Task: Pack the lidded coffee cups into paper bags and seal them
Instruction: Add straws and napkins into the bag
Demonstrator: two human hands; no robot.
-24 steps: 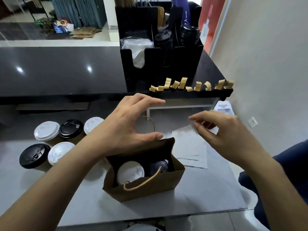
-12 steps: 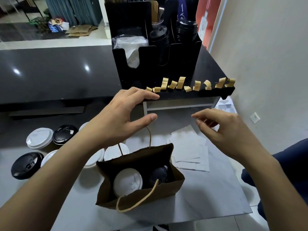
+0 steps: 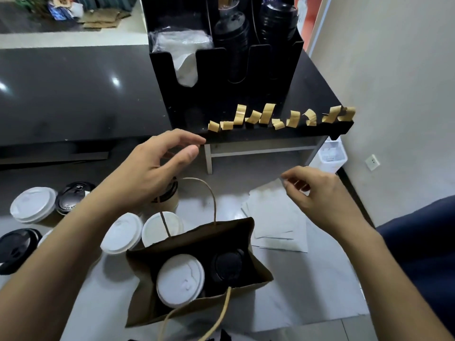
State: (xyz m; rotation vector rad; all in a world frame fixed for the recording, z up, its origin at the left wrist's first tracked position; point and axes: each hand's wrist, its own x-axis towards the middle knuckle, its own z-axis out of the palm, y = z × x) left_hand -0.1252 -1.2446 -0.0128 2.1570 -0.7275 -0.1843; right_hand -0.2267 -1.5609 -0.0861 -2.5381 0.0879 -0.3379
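At the near edge of the bench your brown paper bag (image 3: 197, 279) stands open, mouth up, with two lidded cups inside: a white-lidded cup (image 3: 180, 280) on the left and a black-lidded cup (image 3: 227, 267) on the right, side by side and touching or nearly so. One twine handle (image 3: 204, 200) arches up from the far wall of the bag; the other handle (image 3: 197, 318) droops over the near wall toward you.

Just behind the bag's far-left corner sit two more white-lidded cups (image 3: 145, 231), close together. A kraft cup with a black lid (image 3: 170, 195) stands behind them, partly under your wrist. Toward the left edge are further cups (image 3: 33, 205), white and black lids mixed.

Your left hand (image 3: 152, 173) hovers above the bench, over that kraft cup; fingers are loosely curved, thumb and forefinger apart, nothing between them. Your right hand (image 3: 317, 193) hangs over the stack of white paper sheets (image 3: 275, 225) to the right of the bag; fingers are curled inward, and whether the tips pinch anything cannot be told from this angle.

Along the front edge of the raised black counter (image 3: 73, 94) a row of brown tape strips (image 3: 278, 118) sticks up. Behind them stands a black organiser (image 3: 226, 57) with lids and napkins.
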